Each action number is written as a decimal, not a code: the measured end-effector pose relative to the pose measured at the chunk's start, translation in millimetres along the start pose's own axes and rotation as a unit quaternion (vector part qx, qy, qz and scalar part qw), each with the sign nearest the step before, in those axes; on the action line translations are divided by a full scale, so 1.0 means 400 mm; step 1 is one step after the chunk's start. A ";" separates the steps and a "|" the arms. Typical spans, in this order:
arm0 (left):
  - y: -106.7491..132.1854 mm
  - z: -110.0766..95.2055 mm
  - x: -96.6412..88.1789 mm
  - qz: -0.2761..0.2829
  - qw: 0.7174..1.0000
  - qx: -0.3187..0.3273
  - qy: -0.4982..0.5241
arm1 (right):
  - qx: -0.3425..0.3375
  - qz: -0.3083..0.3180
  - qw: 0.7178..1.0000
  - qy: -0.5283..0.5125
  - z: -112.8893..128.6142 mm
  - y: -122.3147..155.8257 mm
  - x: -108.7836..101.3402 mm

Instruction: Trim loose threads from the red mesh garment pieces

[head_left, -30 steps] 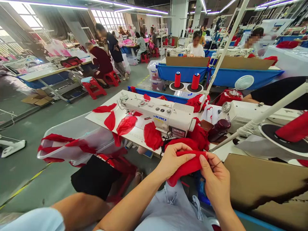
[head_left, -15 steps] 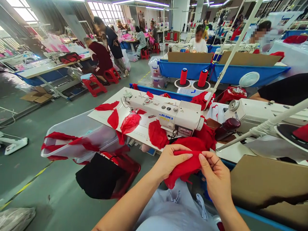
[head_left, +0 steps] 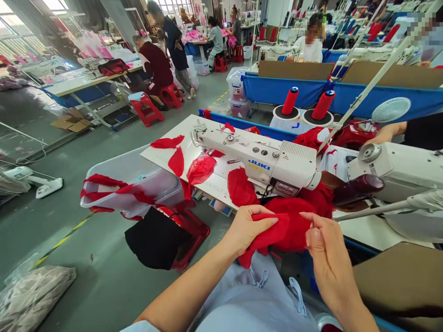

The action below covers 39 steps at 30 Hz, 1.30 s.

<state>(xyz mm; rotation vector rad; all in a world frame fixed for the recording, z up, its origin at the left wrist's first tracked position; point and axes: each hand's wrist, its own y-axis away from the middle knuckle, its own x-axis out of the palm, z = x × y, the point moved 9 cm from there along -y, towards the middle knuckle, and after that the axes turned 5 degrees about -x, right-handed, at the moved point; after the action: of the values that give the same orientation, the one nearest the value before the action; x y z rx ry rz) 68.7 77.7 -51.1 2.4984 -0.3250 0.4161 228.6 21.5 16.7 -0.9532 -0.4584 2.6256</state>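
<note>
My left hand (head_left: pixel 246 229) is closed on a piece of thin red fabric (head_left: pixel 272 231), pinched between thumb and fingers above my lap. To its right, apart from that piece, is my right hand (head_left: pixel 330 258), its index finger stretched out and thumb a little off it; I see nothing in its grasp. Just beyond both hands lies a heap of red fabric (head_left: pixel 294 216) at the table's near edge. A white sewing machine (head_left: pixel 256 154) stands behind it, with a red fabric piece (head_left: pixel 201 168) near its needle end and more cut red pieces on the table (head_left: pixel 166 159).
A translucent bin (head_left: pixel 114 168) draped with red strips stands left of the table, beside a red stool (head_left: pixel 199 230) with black cloth (head_left: pixel 155 240) on it. Two red thread cones (head_left: pixel 290 100) rise behind the machine. Cardboard (head_left: pixel 398 281) sits at right; another person's arm (head_left: pixel 391 131) is nearby.
My right hand has let go of the red fabric and moved right, its index finger straightening. My left hand keeps its hold. The whole view has shifted, so the scene sits farther right.
</note>
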 end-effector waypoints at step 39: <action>0.049 -0.053 -0.068 0.068 0.997 0.021 -0.021 | -0.160 0.034 0.984 -0.063 0.202 0.019 0.124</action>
<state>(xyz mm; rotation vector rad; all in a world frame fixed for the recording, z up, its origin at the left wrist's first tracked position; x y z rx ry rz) 32.6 78.0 -34.4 2.5365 -0.5092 0.4288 137.7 18.6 44.7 -0.9088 -0.9184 2.7354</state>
